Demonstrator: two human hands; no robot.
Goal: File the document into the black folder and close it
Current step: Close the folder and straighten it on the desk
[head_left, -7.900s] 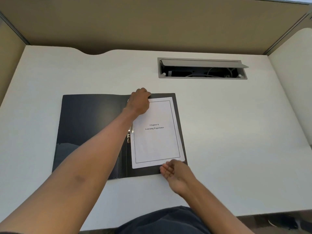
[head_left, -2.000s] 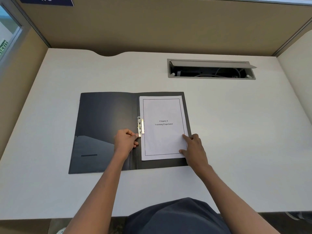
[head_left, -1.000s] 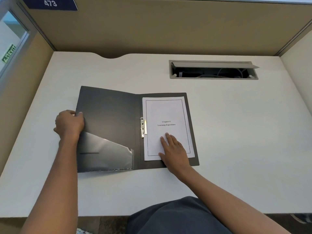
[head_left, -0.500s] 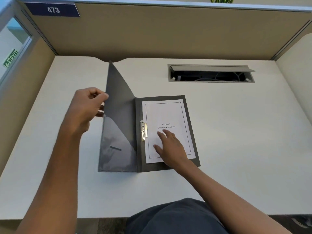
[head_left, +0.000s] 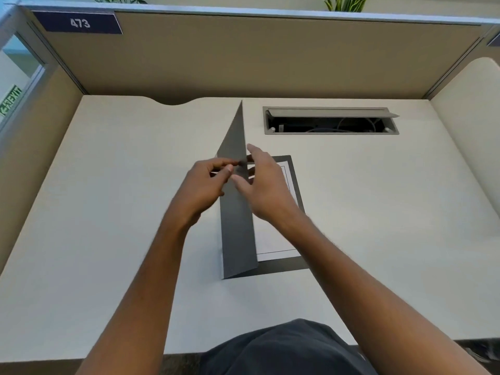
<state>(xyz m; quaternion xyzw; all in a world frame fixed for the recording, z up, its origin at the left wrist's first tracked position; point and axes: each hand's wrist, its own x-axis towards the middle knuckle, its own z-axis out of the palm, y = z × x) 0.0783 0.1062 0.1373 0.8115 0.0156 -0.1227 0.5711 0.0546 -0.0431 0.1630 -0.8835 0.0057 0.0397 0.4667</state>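
Note:
The black folder [head_left: 236, 234] lies on the white desk with its front cover standing nearly upright, past vertical over the right half. The white document [head_left: 273, 246] rests inside on the right half, mostly hidden by the cover and my right arm. My left hand [head_left: 201, 189] pinches the cover's free edge between thumb and fingers. My right hand [head_left: 266, 185] hovers just right of the cover with fingers spread, touching or almost touching its inner face; it holds nothing. The metal clip is hidden behind the cover.
The white desk [head_left: 108, 212] is walled by tan partitions at the back and left. An open cable tray [head_left: 331, 121] is recessed at the back right. A second desk surface [head_left: 470, 147] adjoins on the right. My lap is at the front edge.
My left hand has swung the cover from a low tilt on the left to nearly upright over the spine. My right hand has lifted off the document and risen to the cover.

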